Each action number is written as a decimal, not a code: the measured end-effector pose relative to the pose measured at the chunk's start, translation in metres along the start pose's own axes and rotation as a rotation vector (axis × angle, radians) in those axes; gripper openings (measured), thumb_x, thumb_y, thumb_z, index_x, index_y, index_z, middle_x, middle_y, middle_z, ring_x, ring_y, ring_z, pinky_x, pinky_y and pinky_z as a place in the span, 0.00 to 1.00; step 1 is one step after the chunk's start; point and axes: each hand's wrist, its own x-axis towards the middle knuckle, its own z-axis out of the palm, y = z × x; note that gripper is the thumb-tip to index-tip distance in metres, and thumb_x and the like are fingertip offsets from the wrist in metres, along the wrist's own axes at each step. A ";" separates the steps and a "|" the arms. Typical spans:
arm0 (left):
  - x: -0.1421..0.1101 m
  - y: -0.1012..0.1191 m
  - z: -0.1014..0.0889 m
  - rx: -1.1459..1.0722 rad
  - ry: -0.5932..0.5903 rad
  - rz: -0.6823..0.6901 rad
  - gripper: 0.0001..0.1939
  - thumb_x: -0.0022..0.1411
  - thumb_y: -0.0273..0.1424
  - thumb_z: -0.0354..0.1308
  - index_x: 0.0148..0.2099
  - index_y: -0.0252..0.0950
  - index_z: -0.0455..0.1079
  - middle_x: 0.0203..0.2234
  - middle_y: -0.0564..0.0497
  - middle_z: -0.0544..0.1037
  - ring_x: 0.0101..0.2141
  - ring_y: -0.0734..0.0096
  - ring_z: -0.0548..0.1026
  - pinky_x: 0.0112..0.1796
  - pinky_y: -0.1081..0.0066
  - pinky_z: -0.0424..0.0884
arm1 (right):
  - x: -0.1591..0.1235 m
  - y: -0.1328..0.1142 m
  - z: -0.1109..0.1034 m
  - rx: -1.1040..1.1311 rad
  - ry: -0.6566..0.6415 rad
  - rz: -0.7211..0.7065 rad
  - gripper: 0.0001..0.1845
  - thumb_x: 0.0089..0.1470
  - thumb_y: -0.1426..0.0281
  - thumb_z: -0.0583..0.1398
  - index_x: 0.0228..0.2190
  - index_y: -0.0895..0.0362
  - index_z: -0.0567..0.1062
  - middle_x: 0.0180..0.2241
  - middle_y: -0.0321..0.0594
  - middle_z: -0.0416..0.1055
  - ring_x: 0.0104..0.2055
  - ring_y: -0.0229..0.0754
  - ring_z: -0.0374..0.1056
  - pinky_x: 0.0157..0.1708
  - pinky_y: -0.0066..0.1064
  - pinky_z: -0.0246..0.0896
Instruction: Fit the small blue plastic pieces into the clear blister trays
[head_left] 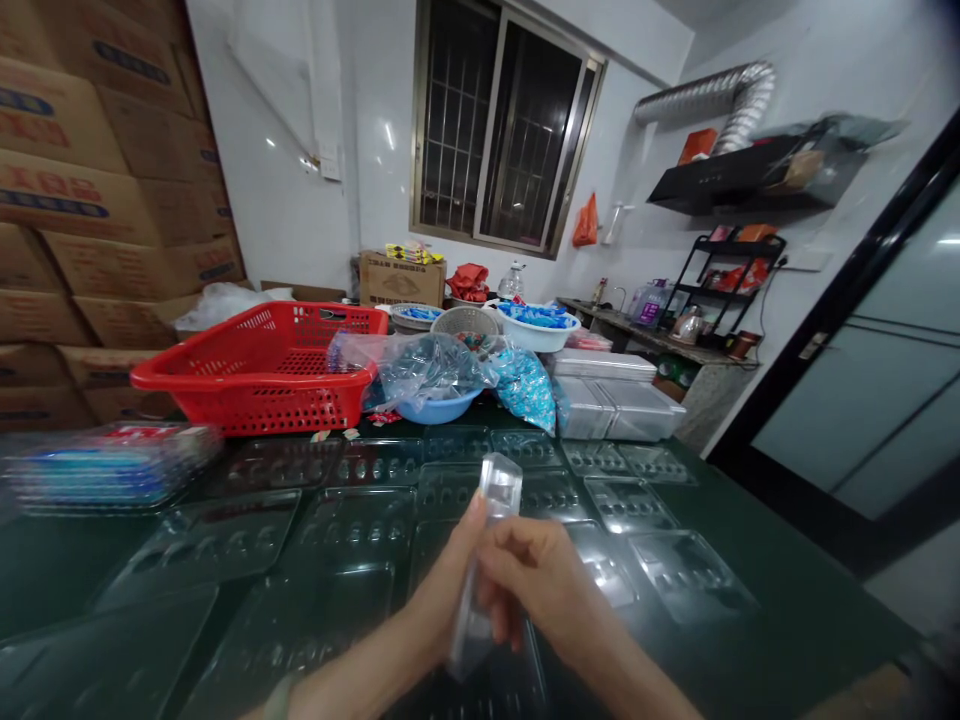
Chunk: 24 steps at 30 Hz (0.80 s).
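My left hand [446, 595] and my right hand [544, 585] both grip a narrow clear plastic blister tray [496, 495], held upright on its long edge above the table. Its middle is hidden behind my fingers. Below my hands, several transparent blister trays [360, 525] lie flat in rows on the dark green table [795, 600]. A blurred stack of blister trays [112, 465] sits at the left, away from both hands.
Behind the trays stand a red plastic basket [262, 370], a blue bowl [439, 405] under a clear plastic bag [420, 368], a bag of blue items [525, 385] and lidded clear plastic boxes [615, 410]. Stacked cardboard cartons [97, 200] rise at the left.
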 end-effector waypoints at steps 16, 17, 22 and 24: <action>0.007 0.025 -0.008 -0.034 0.251 0.071 0.25 0.47 0.41 0.59 0.46 0.33 0.65 0.28 0.46 0.76 0.25 0.66 0.73 0.23 0.71 0.68 | -0.022 -0.019 -0.056 -0.286 0.468 -0.120 0.08 0.49 0.69 0.53 0.22 0.58 0.64 0.11 0.25 0.52 0.12 0.27 0.49 0.12 0.19 0.44; 0.009 0.028 -0.015 -0.040 0.309 0.022 0.26 0.47 0.43 0.57 0.46 0.34 0.65 0.31 0.45 0.76 0.27 0.64 0.74 0.24 0.70 0.69 | -0.027 -0.022 -0.079 -0.403 0.558 -0.149 0.07 0.50 0.69 0.52 0.24 0.58 0.64 0.12 0.26 0.53 0.13 0.28 0.51 0.13 0.20 0.46; 0.013 0.043 -0.048 0.007 0.388 -0.003 0.27 0.47 0.43 0.57 0.49 0.38 0.64 0.40 0.44 0.75 0.37 0.55 0.73 0.31 0.63 0.71 | -0.049 -0.006 -0.218 -1.681 0.782 0.094 0.12 0.57 0.72 0.43 0.33 0.59 0.65 0.28 0.40 0.68 0.29 0.36 0.66 0.27 0.24 0.56; 0.015 0.045 -0.054 0.012 0.417 -0.006 0.27 0.46 0.43 0.58 0.49 0.39 0.65 0.40 0.45 0.75 0.38 0.52 0.73 0.31 0.61 0.71 | -0.057 0.012 -0.266 -1.795 0.750 0.230 0.11 0.55 0.75 0.46 0.35 0.61 0.66 0.33 0.46 0.68 0.30 0.40 0.67 0.27 0.27 0.55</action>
